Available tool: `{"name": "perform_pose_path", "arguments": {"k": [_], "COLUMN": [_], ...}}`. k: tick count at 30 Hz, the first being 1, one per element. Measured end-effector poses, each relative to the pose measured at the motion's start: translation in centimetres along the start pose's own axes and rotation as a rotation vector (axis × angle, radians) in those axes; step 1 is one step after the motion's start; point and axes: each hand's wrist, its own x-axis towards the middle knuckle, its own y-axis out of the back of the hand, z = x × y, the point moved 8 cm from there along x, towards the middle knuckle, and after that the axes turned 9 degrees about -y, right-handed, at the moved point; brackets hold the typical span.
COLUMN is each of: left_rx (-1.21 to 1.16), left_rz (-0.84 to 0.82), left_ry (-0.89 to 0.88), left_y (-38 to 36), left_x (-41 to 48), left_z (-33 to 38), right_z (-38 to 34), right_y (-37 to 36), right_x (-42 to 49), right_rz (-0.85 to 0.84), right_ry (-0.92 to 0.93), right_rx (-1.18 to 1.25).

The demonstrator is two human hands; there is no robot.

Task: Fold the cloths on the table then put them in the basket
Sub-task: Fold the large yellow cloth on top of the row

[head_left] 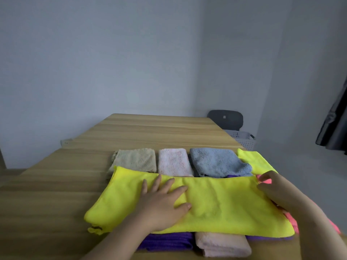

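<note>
Cloths of several colours lie on the wooden tabletop (pixel 150 132), all in its near half. The biggest one, a bright yellow cloth (pixel 225 199), is spread wide in the middle, on top of other cloths.

The left hand (pixel 161 205) rests flat on its left part, with the fingers (pixel 170 184) released and spread. The right hand (pixel 277 190) is at 3 o'clock of this cloth, at its right edge. Its fingers are curved there, but I cannot tell if they grasp anything.

At 12 o'clock of the yellow cloth three folded cloths stand in a row: a blue-grey cloth (pixel 216 162), a beige cloth (pixel 135 159) and, between them, a pale pink cloth (pixel 173 162). A second yellow cloth (pixel 257 162) lies at 1 o'clock, just beside the blue-grey one.

At 6 o'clock a purple cloth (pixel 169 241) and a folded peach cloth (pixel 221 243) come out from under the yellow cloth. A coral cloth (pixel 293 220) shows at 4 o'clock, partly hidden by the right arm.

The pale plastic basket (pixel 242 138) stands beyond the right edge of the tabletop, at 1 o'clock, well apart from the hands.
</note>
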Motion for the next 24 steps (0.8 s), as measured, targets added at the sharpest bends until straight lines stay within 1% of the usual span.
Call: {"name": "perform_pose_path", "arguments": {"k": [5,6,8,13,15,17,18,20,22,23,24], "left_rx": [0.075,0.077,0.064,-0.02,-0.036,-0.06,-0.13,-0.452,-0.827,-0.964,-1.079], "left_rz": [-0.01,-0.001,0.015,0.063,0.075,0.085,0.086,0.137,0.299,0.372,0.411], "left_ry": [0.019,0.02,0.014,-0.01,0.021,0.075,0.102,0.132,0.172,0.227,0.288], "left_y": [-1.1,-1.0,-0.8,-0.2,0.7,2.0,2.5,3.4,4.6,5.1,5.3], "left_x": [0.0,0.0,0.0,0.0,-0.5,-1.1,-1.5,-2.1,-3.0,-3.6,-4.1], "left_z": [-0.3,-0.3,-0.3,-0.5,-2.0,-4.3,-5.6,-7.7,-9.4,-10.1,-10.8], "right_z": [-0.9,-0.9,-0.8,-2.4,-4.3,-7.1,-8.8,-12.4,-16.0,-17.6,-19.2], "right_y": [-0.7,-0.8,-0.5,1.4,1.4,0.6,0.0,-1.6,-3.8,-5.2,-6.8], "right_x": [-0.5,-0.6,-0.7,-1.8,-2.7,-4.1,-4.8,-6.4,-8.3,-9.2,-10.2], "right_rz": [-0.106,-0.115,-0.134,-0.123,-0.137,-0.209,-0.25,-0.303,-0.348,-0.376,-0.406], "right_ry": [0.14,0.16,0.16,0.129,0.16,0.203,0.221,0.26,0.302,0.319,0.333], "right_rx": [-0.161,-0.148,-0.022,0.432,0.552,0.69,0.754,0.833,0.848,0.837,0.812]}}
